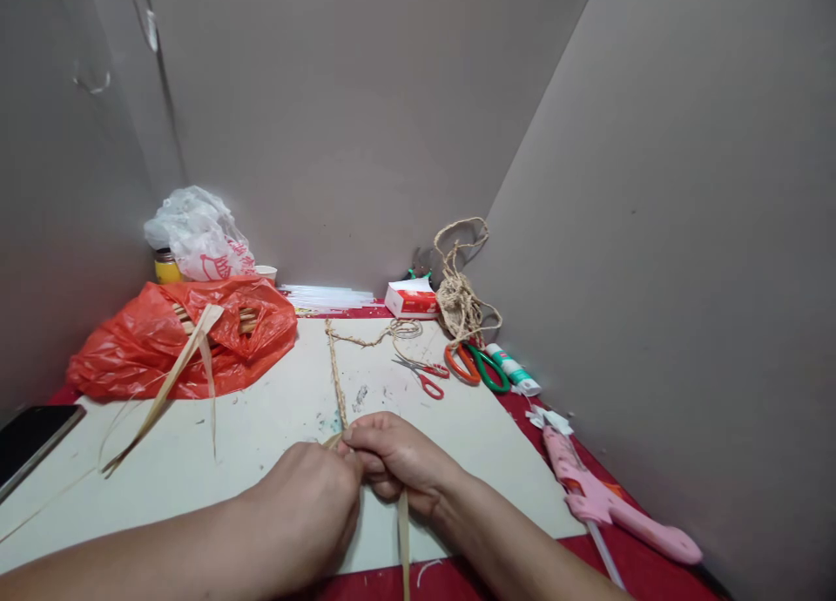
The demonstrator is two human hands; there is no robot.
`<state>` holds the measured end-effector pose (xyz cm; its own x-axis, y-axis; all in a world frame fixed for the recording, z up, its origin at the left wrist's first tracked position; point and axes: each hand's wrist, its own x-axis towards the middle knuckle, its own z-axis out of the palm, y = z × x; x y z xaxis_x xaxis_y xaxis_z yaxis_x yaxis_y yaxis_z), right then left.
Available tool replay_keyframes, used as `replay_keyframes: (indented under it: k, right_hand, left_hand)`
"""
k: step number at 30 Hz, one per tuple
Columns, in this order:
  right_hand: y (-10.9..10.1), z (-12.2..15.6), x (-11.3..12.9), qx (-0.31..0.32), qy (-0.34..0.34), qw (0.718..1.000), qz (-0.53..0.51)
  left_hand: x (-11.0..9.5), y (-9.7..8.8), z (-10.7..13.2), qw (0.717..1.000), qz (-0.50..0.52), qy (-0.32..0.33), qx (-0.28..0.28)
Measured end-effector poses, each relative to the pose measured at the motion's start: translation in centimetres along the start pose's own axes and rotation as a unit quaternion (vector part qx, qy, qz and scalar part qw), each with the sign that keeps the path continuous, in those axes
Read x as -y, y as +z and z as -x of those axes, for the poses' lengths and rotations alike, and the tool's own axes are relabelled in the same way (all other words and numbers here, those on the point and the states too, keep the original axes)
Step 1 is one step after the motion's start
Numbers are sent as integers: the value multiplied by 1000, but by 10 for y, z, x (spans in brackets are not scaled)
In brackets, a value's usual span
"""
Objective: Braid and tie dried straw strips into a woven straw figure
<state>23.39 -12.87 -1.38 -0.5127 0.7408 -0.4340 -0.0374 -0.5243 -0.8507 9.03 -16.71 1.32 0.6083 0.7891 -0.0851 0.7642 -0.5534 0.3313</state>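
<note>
A thin braided straw cord (337,374) runs across the white board (274,427) from the back towards me. My left hand (306,514) and my right hand (398,462) meet at its near end, both with fingers closed and pinching the straw strips. A loose flat strip (403,540) hangs down from between my hands over the board's front edge. The fingertips are partly hidden behind each other.
Red plastic bag (170,340) with straw strips at left, white bag (196,235) and yellow jar (166,268) behind it. Twine bundle (461,296), small red scissors (428,376), orange-green scissors (476,364), glue tube (515,370), red-white box (411,298). Pink glue gun (607,496) at right. Phone (30,440) at left. Grey walls enclose the space.
</note>
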Motion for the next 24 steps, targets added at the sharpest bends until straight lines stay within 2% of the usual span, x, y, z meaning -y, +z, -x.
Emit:
replay_keyframes:
  k: [3, 4, 5, 6, 8, 9, 10, 13, 14, 15, 16, 21, 24]
  right_hand:
    - [-6, -1, 1, 25, 3, 999, -25]
    - [-8, -1, 1, 37, 2, 999, -34]
    - [-10, -2, 1, 52, 0, 998, -42]
    - [-12, -2, 1, 65, -3, 997, -49]
    - [-13, -3, 1, 83, -11, 995, -56]
    - [-14, -3, 1, 88, -15, 995, -55]
    - [-13, -3, 1, 90, -18, 995, -50]
    - [-12, -3, 1, 88, -22, 996, -22]
    - [-12, -2, 1, 85, -23, 996, -11]
    - [-12, -2, 2, 83, -23, 996, 0]
    - [-12, -1, 2, 81, -22, 996, 11]
    - [-15, 0, 5, 78, -32, 992, 93]
    - [-14, -1, 5, 58, -57, 980, 183]
  left_hand:
    - [-1, -23, 11, 991, 99, 19, 86]
    - [2, -29, 12, 988, 127, 12, 87]
    - [7, -34, 9, 986, 149, -3, 68]
    - [13, -36, 4, 985, 168, -26, 25]
    - [28, -33, -11, 974, 205, -71, -64]
    - [36, -28, -19, 960, 250, -87, -87]
    - [41, -22, -26, 940, 317, -102, -70]
    - [49, -5, -38, 855, 496, -142, 53]
    - [50, -1, -39, 836, 524, -146, 73]
    - [49, 1, -38, 829, 535, -147, 75]
    - [49, 2, -37, 833, 531, -144, 66]
    - [55, 0, -36, 892, 440, -100, 32]
    - [58, -1, -37, 902, 421, -88, 40]
